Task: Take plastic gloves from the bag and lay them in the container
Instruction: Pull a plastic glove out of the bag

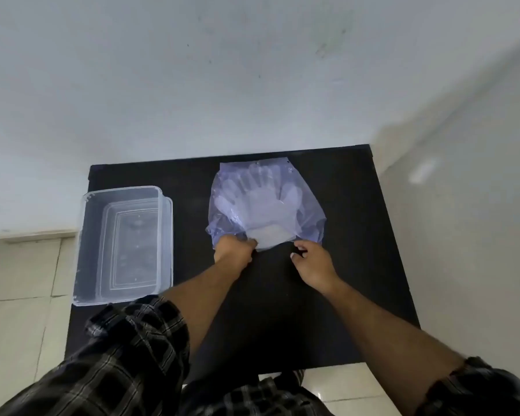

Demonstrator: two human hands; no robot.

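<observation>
A bluish see-through bag [308, 214] lies on the black table [282, 310], its mouth facing me. Inside it a stack of clear plastic gloves [260, 202] shows, fingers pointing away, cuffs [270, 235] poking out of the mouth. My left hand [233, 250] is closed at the left side of the bag's mouth, pinching the plastic at the cuffs. Just right of the cuffs, my right hand [312, 262] hovers with its fingers apart, holding nothing. The clear rectangular container [81, 235] stands at the table's left edge; I see nothing in it.
A white wall runs close behind the table and along its right side. Pale floor tiles [21, 280] show to the left and near me. My checked sleeves cover the lower corners of the view.
</observation>
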